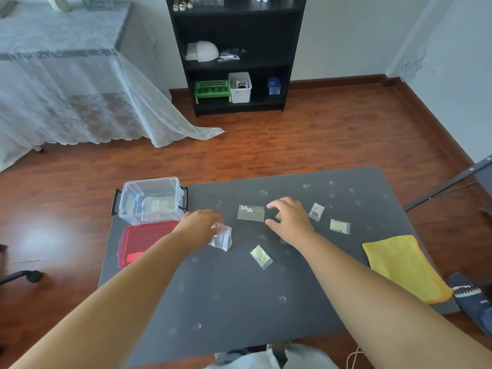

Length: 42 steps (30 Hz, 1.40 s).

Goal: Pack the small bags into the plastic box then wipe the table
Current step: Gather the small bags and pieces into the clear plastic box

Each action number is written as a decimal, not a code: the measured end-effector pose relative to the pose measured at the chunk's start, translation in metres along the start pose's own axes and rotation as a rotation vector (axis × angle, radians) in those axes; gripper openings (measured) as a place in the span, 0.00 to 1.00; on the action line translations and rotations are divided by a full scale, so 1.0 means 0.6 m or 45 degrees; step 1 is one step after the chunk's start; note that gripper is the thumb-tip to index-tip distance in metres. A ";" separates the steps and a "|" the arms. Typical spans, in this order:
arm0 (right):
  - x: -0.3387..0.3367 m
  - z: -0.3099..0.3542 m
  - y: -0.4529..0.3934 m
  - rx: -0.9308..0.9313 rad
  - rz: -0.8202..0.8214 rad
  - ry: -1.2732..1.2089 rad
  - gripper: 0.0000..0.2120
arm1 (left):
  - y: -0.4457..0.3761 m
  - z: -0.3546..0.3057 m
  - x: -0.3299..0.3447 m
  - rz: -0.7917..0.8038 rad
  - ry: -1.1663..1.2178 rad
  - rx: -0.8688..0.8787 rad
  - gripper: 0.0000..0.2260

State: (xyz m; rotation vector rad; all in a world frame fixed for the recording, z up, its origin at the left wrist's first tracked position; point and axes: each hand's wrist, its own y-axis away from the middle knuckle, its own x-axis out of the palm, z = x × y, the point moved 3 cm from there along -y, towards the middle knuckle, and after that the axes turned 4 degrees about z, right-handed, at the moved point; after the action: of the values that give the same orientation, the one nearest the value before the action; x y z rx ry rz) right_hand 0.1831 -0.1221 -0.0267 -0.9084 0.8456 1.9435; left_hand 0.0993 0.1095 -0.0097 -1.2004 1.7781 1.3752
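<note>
A clear plastic box (151, 202) with black latches stands open at the table's far left corner, some bags inside it. Its red lid (135, 242) lies just in front. My left hand (203, 225) is shut on a small clear bag (221, 238) near the lid. My right hand (290, 218) hovers with fingers apart right of a flat bag (251, 213). More small bags lie at the right (316, 211), further right (339, 226) and nearer me (261, 257). Another bag is mostly hidden under my right wrist.
A yellow cloth (404, 267) lies at the right edge of the dark table (239, 302), which bears several faint round marks. A black shelf (237, 54) stands behind on the wood floor. A slippered foot (471, 294) shows at the right.
</note>
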 end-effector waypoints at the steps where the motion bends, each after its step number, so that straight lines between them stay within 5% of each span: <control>1: 0.004 0.016 -0.009 -0.058 0.031 0.019 0.16 | 0.004 -0.002 -0.004 -0.008 0.010 -0.002 0.09; 8: 0.039 0.068 -0.051 -0.239 0.289 0.351 0.18 | 0.042 -0.016 -0.045 -0.136 0.138 0.046 0.09; 16: 0.041 0.073 -0.052 -0.188 0.118 0.253 0.17 | 0.075 0.043 -0.140 -0.474 0.208 0.089 0.11; 19: 0.023 0.109 -0.049 -0.251 -0.001 0.057 0.15 | 0.076 0.104 -0.169 -0.599 0.135 -0.068 0.14; 26: -0.005 0.221 -0.050 -0.437 -0.198 -0.178 0.12 | 0.063 0.218 -0.149 -0.604 0.106 -0.367 0.15; 33: 0.014 0.287 -0.063 -0.493 -0.179 -0.155 0.12 | 0.035 0.250 -0.092 -0.469 0.168 -0.384 0.21; 36: 0.030 0.316 -0.078 -0.495 -0.133 -0.161 0.13 | 0.029 0.249 -0.079 -0.416 0.135 -0.356 0.16; 42: 0.086 0.391 -0.128 -0.416 0.048 -0.237 0.20 | 0.073 0.262 -0.087 -0.686 0.103 -0.347 0.11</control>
State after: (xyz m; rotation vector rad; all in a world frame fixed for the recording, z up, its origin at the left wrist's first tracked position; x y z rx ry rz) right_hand 0.1619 0.1215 0.0342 -0.8830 0.4479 2.1997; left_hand 0.0703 0.2776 0.0071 -1.7445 1.2028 1.2724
